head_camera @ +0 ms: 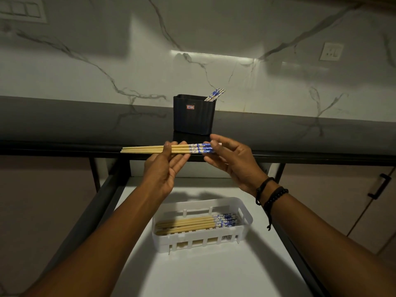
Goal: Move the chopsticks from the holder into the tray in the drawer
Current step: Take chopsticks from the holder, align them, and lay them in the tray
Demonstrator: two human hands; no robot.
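Observation:
I hold a bundle of wooden chopsticks (150, 149) with blue-and-white patterned ends level over the counter's front edge. My left hand (166, 168) pinches the bundle near its middle, thumb on top. My right hand (231, 161) pinches the patterned ends between fingertips and thumb. Behind them the black holder (194, 116) stands on the dark counter with a few chopsticks (215, 95) leaning at its right. Below, in the open drawer, the white slotted tray (244, 213) contains several chopsticks (192, 224) lying lengthwise, patterned ends to the right.
The drawer (214, 275) has a white floor and dark side rails at left and right. A marble backsplash rises behind the counter (85, 123). At the right is a cabinet door with a black handle (379, 186). Dark bead bracelets (270, 191) circle my right wrist.

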